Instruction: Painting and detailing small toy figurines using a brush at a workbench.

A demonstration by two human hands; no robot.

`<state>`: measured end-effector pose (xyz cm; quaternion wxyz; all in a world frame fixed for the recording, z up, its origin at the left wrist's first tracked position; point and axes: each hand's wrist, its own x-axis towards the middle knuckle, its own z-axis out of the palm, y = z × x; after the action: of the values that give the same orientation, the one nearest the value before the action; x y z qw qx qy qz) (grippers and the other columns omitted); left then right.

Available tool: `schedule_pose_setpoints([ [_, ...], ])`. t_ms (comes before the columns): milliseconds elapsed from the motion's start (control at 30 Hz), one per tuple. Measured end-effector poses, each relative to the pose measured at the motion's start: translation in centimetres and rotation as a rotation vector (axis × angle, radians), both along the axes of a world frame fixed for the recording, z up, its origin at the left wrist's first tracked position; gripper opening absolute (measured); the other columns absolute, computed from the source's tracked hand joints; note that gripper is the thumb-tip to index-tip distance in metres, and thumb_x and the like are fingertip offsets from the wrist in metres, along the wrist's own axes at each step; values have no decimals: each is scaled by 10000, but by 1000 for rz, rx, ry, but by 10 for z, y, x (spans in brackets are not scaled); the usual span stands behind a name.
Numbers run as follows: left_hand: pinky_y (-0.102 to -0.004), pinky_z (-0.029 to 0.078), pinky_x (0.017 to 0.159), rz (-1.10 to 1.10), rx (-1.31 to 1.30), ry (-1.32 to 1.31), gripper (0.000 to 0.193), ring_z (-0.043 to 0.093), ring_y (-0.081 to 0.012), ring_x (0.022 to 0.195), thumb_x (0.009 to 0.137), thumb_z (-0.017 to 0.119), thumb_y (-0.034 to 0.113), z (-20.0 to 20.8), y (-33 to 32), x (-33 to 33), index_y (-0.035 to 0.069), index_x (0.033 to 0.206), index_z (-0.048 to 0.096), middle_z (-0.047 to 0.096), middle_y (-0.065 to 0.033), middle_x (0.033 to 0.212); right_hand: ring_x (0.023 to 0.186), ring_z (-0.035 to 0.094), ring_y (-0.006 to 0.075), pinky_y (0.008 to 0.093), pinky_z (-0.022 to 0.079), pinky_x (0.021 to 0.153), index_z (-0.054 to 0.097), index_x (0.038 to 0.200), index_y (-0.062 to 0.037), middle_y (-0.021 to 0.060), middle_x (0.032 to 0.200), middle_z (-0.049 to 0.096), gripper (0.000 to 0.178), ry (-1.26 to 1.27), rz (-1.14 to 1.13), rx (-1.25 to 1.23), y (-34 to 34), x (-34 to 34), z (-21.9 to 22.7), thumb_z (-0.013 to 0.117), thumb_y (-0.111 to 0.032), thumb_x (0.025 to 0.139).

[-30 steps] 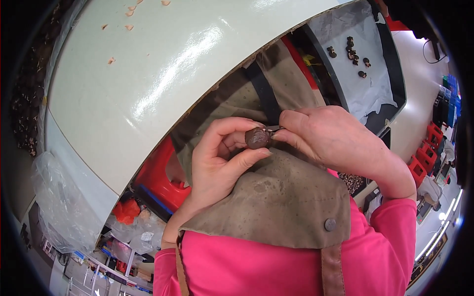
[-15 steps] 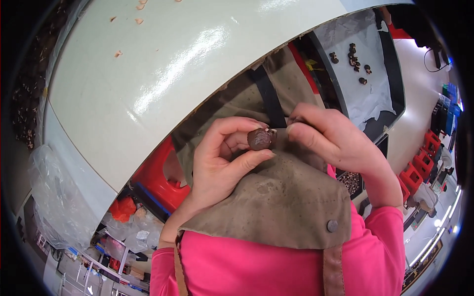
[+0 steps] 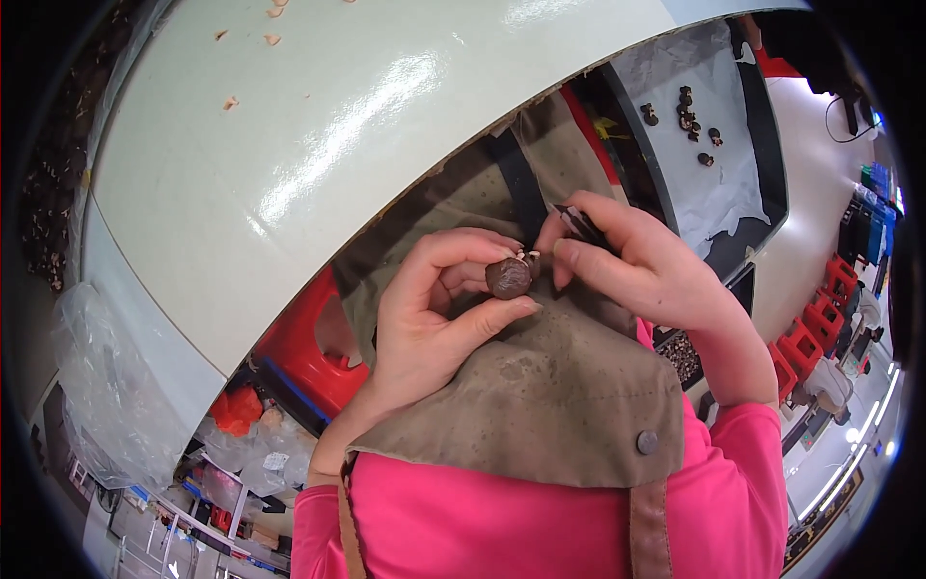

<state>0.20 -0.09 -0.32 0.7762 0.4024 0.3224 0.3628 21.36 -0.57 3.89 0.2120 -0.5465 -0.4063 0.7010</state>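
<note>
My left hand (image 3: 439, 299) pinches a round, glossy dark-brown nut-like piece (image 3: 508, 278) between thumb and fingertips, above my lap. Small pale bits show at its upper right edge. Close on its right, my right hand (image 3: 627, 256) is closed round a slim dark tool (image 3: 582, 227) with lighter stripes. The working end of that tool is hidden by my fingers, so its kind cannot be made out. A brown apron (image 3: 540, 386) lies beneath both hands.
A pale glossy table (image 3: 241, 183) with a few pale scraps (image 3: 273, 40) curves across the left and top. At upper right, a dark tray (image 3: 666, 183) lined with white paper holds several dark pieces. A clear plastic bag (image 3: 116, 386) hangs at lower left, near a red stool (image 3: 323, 357).
My right hand has turned and its fingers have come closer to the brown piece, bringing the dark tool into view. My left hand keeps its pinch, with the piece slightly turned.
</note>
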Motion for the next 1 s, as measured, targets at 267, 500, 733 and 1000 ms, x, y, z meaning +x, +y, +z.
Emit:
schedule_pose_setpoints([
  [267, -299, 472, 884, -32, 5, 33, 450, 569, -193, 1018, 716, 707, -105, -1, 3, -1, 35, 1078, 479, 517, -152, 1139, 824, 517, 74, 231, 432, 741, 528, 1035, 6, 32, 853, 557, 192, -104, 21, 49, -1, -8, 2, 520, -145, 915],
  [500, -298, 465, 887, -52, 90, 91, 438, 551, -179, 1025, 700, 725, -97, 0, 5, -1, 42, 1050, 501, 501, -144, 1147, 743, 492, 68, 215, 410, 652, 523, 983, -15, 17, 819, 555, 145, 35, 4, -66, 3, -8, -1, 512, -144, 917],
  [733, -299, 467, 873, -48, 48, 56, 439, 552, -180, 1013, 701, 727, -91, 1, 10, 0, 44, 1052, 500, 499, -146, 1145, 588, 433, 41, 192, 354, 518, 537, 985, -25, 3, 758, 578, 131, 53, -54, -242, 12, -5, 6, 502, -130, 914],
  [1000, -304, 506, 763, -317, 223, -217, 427, 610, -211, 895, 702, 731, -50, 52, 48, -21, -6, 1065, 511, 578, -151, 916, 532, 406, 43, 183, 313, 477, 533, 959, -20, 30, 723, 558, 142, 33, -206, -195, 30, -3, 38, 526, -146, 894],
])
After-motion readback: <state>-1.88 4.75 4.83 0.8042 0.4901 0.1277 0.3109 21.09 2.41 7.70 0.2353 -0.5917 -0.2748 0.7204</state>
